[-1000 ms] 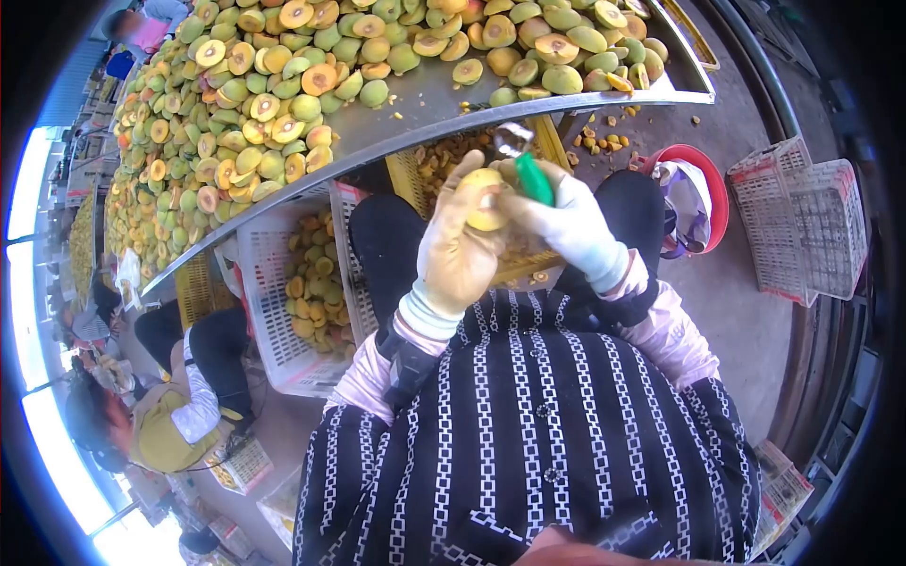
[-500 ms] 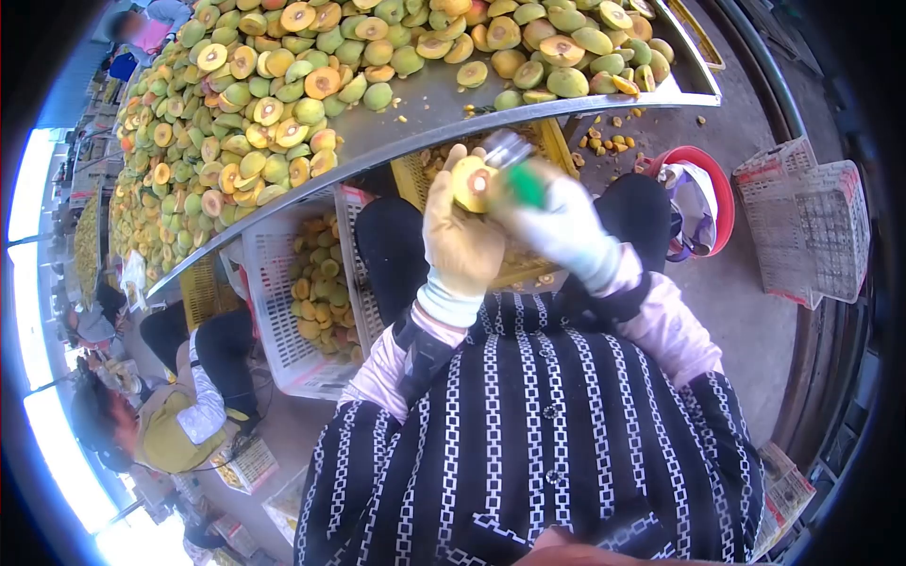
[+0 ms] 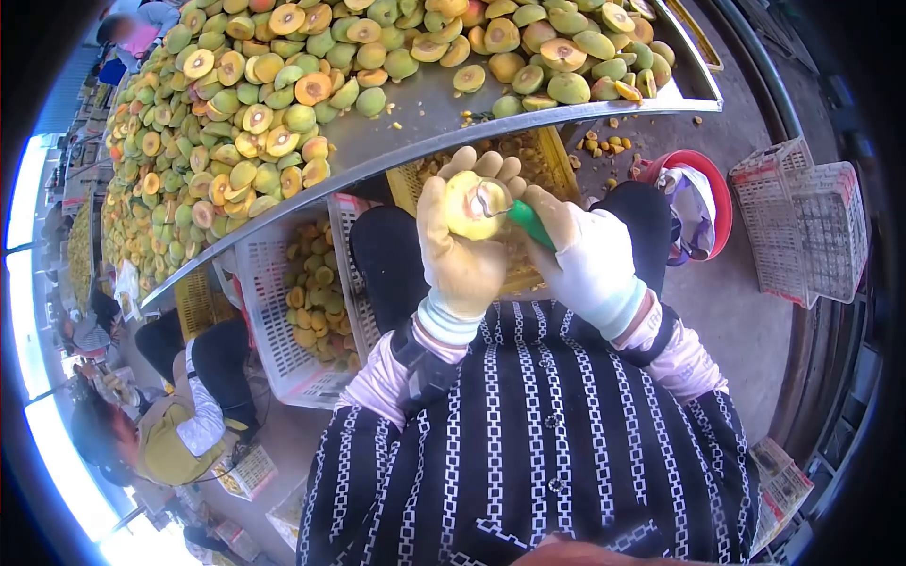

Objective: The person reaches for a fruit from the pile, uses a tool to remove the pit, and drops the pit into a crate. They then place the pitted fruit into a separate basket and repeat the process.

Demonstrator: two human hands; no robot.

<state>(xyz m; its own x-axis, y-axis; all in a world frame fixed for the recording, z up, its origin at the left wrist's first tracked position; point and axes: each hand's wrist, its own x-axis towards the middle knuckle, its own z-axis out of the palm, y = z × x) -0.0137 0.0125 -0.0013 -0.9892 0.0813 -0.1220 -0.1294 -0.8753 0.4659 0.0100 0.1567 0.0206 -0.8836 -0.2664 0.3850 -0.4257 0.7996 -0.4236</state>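
- Head camera view, looking down over a black-and-white striped smock at two gloved hands raised in front of the chest.
- The left hand (image 3: 462, 259), in a yellowish rubber glove, has its fingers curled around a halved yellow stone fruit (image 3: 467, 209), with the cut face turned up toward the camera.
- The right hand (image 3: 590, 259), in a white glove, is clenched on a green-handled coring tool (image 3: 530, 224). The tool's metal loop sits on the fruit's cut face, at the pit.
- Beyond the hands, a slanted metal table (image 3: 425, 127) carries a heap of green and yellow fruit halves (image 3: 264, 104).
- A white plastic crate (image 3: 269, 363) holding more fruit stands below the table, left of the knees.
- The scooping likely goes best with the fruit cupped firmly and the loop held shallow around the pit. The left thumb should stay clear of the metal edge.
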